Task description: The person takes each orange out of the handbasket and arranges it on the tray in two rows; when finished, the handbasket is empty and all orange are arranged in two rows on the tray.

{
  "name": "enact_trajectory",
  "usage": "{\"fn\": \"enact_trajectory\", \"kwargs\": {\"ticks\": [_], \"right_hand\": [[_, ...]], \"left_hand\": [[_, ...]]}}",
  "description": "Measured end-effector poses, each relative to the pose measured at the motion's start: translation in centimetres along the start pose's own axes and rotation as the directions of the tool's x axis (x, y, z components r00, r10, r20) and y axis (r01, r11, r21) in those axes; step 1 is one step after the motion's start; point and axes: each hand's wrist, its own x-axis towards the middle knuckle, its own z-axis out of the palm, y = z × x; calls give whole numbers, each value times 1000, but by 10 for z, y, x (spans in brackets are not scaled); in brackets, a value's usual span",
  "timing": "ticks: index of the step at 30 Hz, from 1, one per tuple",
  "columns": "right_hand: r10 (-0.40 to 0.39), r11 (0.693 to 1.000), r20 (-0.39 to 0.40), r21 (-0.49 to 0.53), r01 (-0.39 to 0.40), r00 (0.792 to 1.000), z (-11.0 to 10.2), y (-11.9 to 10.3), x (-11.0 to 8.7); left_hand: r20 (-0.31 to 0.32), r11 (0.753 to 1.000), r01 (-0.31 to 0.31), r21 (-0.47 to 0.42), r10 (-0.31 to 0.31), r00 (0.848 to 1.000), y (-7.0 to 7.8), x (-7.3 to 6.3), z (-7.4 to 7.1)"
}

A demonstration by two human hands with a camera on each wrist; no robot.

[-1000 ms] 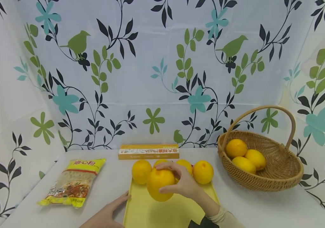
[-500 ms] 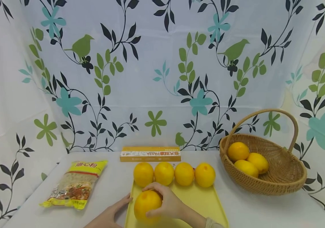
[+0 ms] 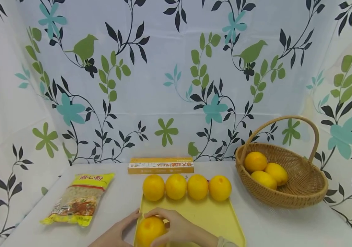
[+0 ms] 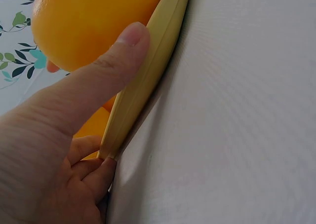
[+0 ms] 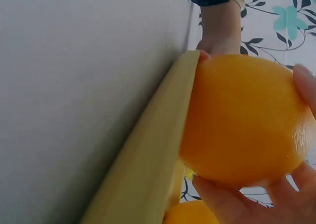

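In the head view my right hand (image 3: 176,226) grips an orange (image 3: 150,230) at the near left of the yellow tray (image 3: 207,219). The right wrist view shows the fingers round this orange (image 5: 242,120), close to the tray's rim (image 5: 153,140). My left hand (image 3: 118,231) holds the tray's left edge. In the left wrist view its thumb lies against the rim (image 4: 148,71), and its fingertips meet the rim farther along. Several more oranges (image 3: 176,187) stand side by side in a row along the tray's far edge. The held orange's underside is hidden.
A wicker basket (image 3: 290,199) with a tall handle stands at the right, with three yellow fruits (image 3: 264,179) inside. A pasta box (image 3: 160,165) lies behind the tray. At the left lies a yellow-ended bag of pasta (image 3: 80,199). A patterned curtain (image 3: 176,96) hangs behind the table.
My right hand has carried the orange left and toward me, down to the tray's near left part. My left hand stays at the tray's left edge.
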Motion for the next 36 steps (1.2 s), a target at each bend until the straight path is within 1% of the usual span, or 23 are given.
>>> {"fn": "enact_trajectory", "kwargs": {"ticks": [2, 5, 8, 10, 12, 14, 15, 17, 19, 20, 21, 24, 26, 27, 28, 30, 32, 36], "right_hand": [[12, 1000, 56, -4, -12, 998, -2, 0, 0], [32, 999, 135, -21, -30, 990, -4, 3, 0], [32, 999, 185, -22, -29, 982, -6, 5, -2], [38, 999, 195, -7, -37, 980, -6, 5, -3], [52, 999, 179, 1, -54, 982, -4, 4, -4], [99, 994, 158, 34, -105, 982, -1, 2, -5], [130, 987, 154, 71, -142, 980, 1, 0, -5], [189, 970, 140, 127, -207, 972, 6, -2, -5], [238, 948, 141, 182, -261, 961, 9, -3, -5], [240, 949, 139, 176, -263, 961, 9, -3, -4], [230, 958, 136, 142, -249, 964, 8, -3, -4], [166, 985, 139, 16, -170, 976, 4, -1, -2], [113, 992, 145, -77, -103, 983, 1, 1, -2], [93, 992, 150, -102, -78, 984, -1, 1, -2], [82, 992, 157, -106, -65, 984, -2, 1, -2], [66, 991, 163, -122, -47, 984, -3, 0, -2], [67, 989, 161, -140, -44, 985, -3, -1, -2], [103, 974, 145, -214, -70, 984, -5, -5, -4]], "left_hand": [[-4, 1000, -1, 0, 1, 1000, 1, -1, 0], [0, 1000, -7, -8, 7, 1000, 1, 0, 1], [8, 999, 3, -32, -3, 1000, 2, 0, 2], [10, 999, 13, -42, -13, 1000, 3, 0, 3], [18, 999, 21, -35, -21, 1000, 4, 0, 4], [33, 999, 26, -30, -25, 999, 4, -1, 3], [41, 999, 29, -29, -27, 999, 4, -2, 3], [56, 999, 35, -33, -33, 998, 4, -4, 2], [66, 998, 35, -54, -32, 997, 4, -5, 2], [68, 997, 35, -62, -31, 997, 4, -5, 2], [67, 997, 34, -62, -30, 997, 4, -4, 2], [63, 997, 37, -61, -33, 997, 3, -5, 1], [60, 997, 44, -58, -40, 997, 3, -4, 1], [60, 997, 46, -58, -42, 997, 3, -4, 1], [58, 997, 51, -63, -47, 997, 4, -4, 2], [54, 996, 54, -67, -50, 997, 4, -3, 2], [51, 996, 51, -67, -47, 998, 4, -3, 2], [47, 996, 53, -65, -50, 998, 4, -4, 2]]}}
